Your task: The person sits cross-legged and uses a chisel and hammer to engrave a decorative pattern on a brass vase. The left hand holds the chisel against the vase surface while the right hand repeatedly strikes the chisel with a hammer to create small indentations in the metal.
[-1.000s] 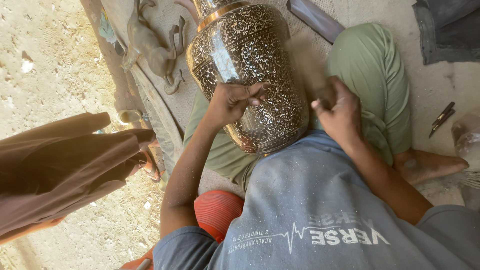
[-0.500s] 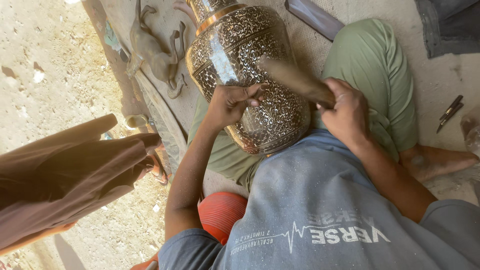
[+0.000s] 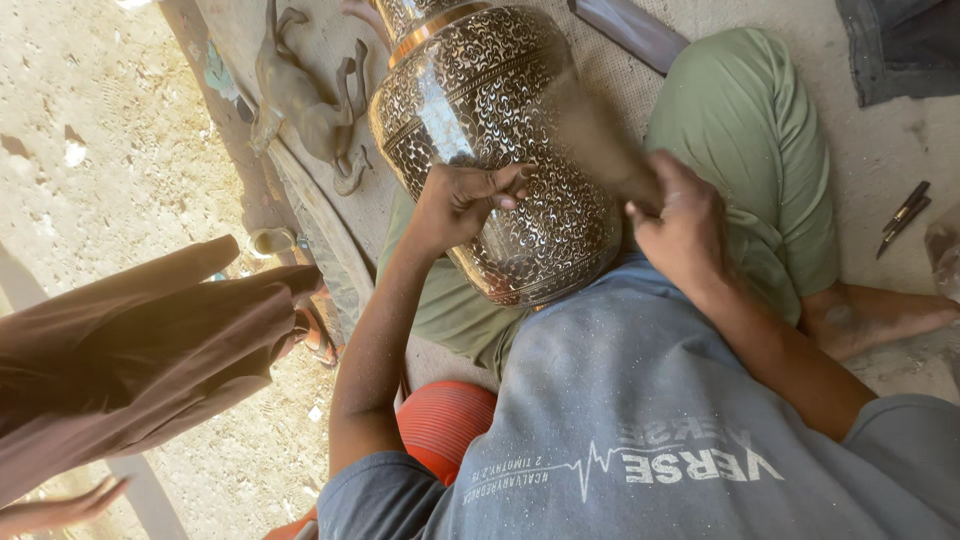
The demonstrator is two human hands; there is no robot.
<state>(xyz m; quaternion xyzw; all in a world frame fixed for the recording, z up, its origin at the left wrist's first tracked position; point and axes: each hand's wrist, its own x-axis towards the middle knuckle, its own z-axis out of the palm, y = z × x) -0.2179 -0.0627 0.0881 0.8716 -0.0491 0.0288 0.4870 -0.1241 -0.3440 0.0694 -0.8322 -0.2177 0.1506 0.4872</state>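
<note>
Left hand [image 3: 462,200] pinches a small tool against the engraved vase [image 3: 500,150]; right hand [image 3: 685,225] grips a blurred mallet [image 3: 600,140] above it; pattern already covers the visible surface

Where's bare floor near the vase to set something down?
Bare grey floor lies right of the green knee, bordered by small dark tools and dark cloth. Sandy ground at far left is open too. Crowded: the lap, where left hand and right hand work the vase.

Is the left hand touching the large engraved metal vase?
Touching. The head view shows the left hand pressed against the large engraved metal vase, fingers curled on its patterned side.
</note>
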